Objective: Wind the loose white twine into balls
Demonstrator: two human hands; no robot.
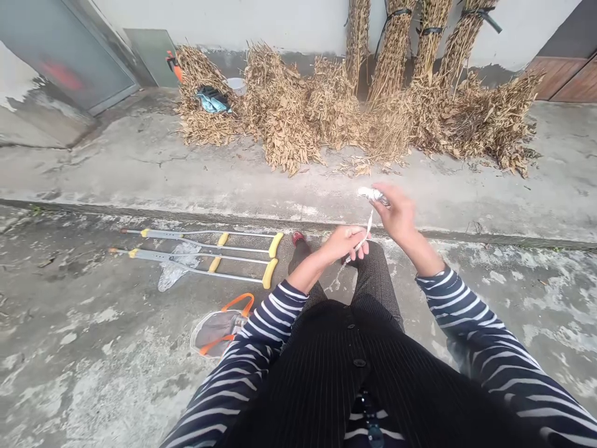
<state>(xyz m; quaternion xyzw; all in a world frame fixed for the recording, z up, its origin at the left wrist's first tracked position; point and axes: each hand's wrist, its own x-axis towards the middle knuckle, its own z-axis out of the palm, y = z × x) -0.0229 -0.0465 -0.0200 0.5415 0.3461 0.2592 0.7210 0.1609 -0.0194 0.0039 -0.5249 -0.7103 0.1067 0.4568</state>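
- The roll (372, 195) in my right hand (396, 214) is small, white and slightly shiny. What it is made of I cannot tell.
- A thin white strip (369, 224) runs from the roll down to my left hand (345, 241). It looks limp and narrow, and a frayed tail hangs below that hand.
- My right hand is raised above my knees with the wrist bent back. Its fingers are curled around the roll, which pokes out to the left of them.
- My left hand sits lower, over my knees, knuckles up. Its fingers are pinched closed on the strip.
- Both hands are close together, just short of the kerb line (489, 236) that crosses the concrete ground (84, 361).
- My sleeves (471, 317) are knitted, dark with thin white stripes. My trousers (377, 280) are dark with a fine ribbed weave.
- The ground is rough, grey and blotched with pale patches.
- Two metal crutches (205, 252) with yellow padded grips lie side by side on the ground to my left, along the kerb line. A crumpled clear plastic sheet (175, 270) lies under them.
- A round mesh bag (217, 330) with orange handles lies flat beside my left elbow.
- Dry, straw-coloured stalks (326, 112) are heaped and bundled along the far wall, brittle and leafy. A blue cloth (212, 99) is tucked into the leftmost heap.
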